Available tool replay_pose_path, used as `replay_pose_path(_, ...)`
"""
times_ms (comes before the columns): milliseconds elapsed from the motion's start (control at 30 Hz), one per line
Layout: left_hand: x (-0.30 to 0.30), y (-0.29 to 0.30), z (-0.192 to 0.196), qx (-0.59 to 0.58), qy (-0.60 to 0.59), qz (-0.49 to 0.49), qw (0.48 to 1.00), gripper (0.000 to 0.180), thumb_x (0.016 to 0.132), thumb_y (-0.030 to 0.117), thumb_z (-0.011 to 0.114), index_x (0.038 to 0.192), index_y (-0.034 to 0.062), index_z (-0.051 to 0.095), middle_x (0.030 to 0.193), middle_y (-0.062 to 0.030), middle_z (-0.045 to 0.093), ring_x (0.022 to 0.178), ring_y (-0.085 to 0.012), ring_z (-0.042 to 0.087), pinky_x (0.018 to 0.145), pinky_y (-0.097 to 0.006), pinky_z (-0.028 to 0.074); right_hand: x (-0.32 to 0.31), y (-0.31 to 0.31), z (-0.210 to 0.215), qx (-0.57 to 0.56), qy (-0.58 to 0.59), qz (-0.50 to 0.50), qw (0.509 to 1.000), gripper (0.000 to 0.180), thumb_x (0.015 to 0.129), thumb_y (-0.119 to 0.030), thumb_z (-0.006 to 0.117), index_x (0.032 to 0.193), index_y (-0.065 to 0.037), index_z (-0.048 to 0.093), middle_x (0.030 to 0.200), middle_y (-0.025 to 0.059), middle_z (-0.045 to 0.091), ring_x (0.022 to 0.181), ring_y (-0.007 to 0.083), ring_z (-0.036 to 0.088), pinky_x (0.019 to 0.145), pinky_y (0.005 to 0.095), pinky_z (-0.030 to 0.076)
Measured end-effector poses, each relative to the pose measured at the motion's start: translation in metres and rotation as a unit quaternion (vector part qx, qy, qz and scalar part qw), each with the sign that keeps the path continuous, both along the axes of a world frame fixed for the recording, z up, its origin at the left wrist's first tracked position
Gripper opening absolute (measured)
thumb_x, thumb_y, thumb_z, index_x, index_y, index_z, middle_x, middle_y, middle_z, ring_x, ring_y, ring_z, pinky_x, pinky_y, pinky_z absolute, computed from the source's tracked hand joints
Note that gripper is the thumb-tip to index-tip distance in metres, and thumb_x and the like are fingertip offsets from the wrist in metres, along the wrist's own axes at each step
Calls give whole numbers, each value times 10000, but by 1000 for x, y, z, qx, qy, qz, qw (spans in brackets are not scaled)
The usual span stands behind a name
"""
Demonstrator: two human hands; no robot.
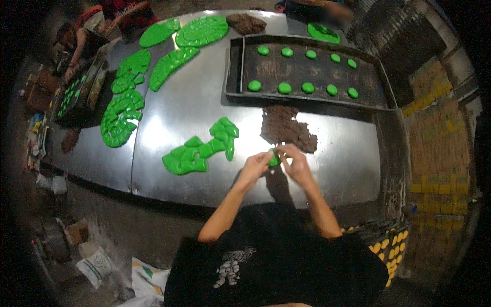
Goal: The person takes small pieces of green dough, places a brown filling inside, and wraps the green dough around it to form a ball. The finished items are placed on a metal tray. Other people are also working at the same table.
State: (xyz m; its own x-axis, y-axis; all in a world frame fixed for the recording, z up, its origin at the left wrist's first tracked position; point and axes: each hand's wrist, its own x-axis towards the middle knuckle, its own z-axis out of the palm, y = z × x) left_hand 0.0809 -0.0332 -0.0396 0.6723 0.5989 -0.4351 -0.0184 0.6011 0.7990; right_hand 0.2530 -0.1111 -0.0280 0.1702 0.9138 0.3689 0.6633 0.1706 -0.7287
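My left hand (255, 166) and my right hand (295, 162) meet over the steel table (169, 153), both pinching one small green dough piece (274, 160). Just beyond my fingers lies a heap of brown crumbly filling (284, 128). To the left of my hands sits a flat slab of green dough (202, 148) scored into pieces. At the back stands a dark baking tray (376, 84) with two rows of several green dough balls (285, 88).
More green dough sheets (123, 115) cover the table's left and far side, with another brown heap (245, 23). A person (84, 38) works at the far left by a tray of green pieces (69, 97). Yellow rounds on a rack (391, 248) sit lower right.
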Motion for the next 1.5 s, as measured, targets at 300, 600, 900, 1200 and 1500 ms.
replay_pose_path(300, -24, 7, 7, -74, -106, 75, 989, 397, 1003, 261, 625, 1297, -3, 585, 1106, -49, 672, 972, -126, 631, 858, -292, 506, -16, 0, 41, -184, 229, 22, 955, 567, 930, -188, 701, 1436, -49, 485, 1407, 140, 554, 1185, 248, 601, 981, 379, 522)
replay_pose_path(600, -21, 7, 0, -51, -141, 31, 988, 385, 1006, 218, 597, 1349, 51, 548, 1182, -26, 641, 1037, -133, 599, 877, -304, 487, -18, 10, 33, -107, 127, 117, 979, 466, 903, -64, 684, 1358, -54, 584, 1355, 170, 589, 1163, 296, 613, 975, 385, 513)
replay_pose_path(900, -18, 5, 11, 308, 99, -108, 940, 390, 1062, 76, 426, 1442, -7, 453, 1273, -100, 574, 1109, -172, 618, 926, -284, 525, -38, 7, 49, -40, -2, 75, 996, 278, 852, 26, 688, 1118, -51, 708, 1036, 127, 684, 1019, 305, 653, 869, 376, 545)
replay_pose_path(1200, -40, 1, 19, -71, -183, 37, 980, 453, 1057, 245, 508, 1427, -5, 429, 1295, -88, 559, 1149, -155, 565, 1024, -328, 469, -37, 14, 81, -69, 36, 97, 992, 256, 885, -81, 730, 1127, -2, 701, 1046, 122, 663, 1019, 235, 671, 867, 318, 587)
replay_pose_path(1500, -53, 4, 10, -107, -258, 164, 946, 294, 1011, 202, 606, 1264, 79, 523, 1204, -62, 575, 1112, -172, 582, 975, -345, 481, -60, 31, 75, -39, 65, 79, 994, 187, 903, -97, 710, 1063, -2, 715, 972, 146, 695, 883, 254, 677, 795, 353, 533)
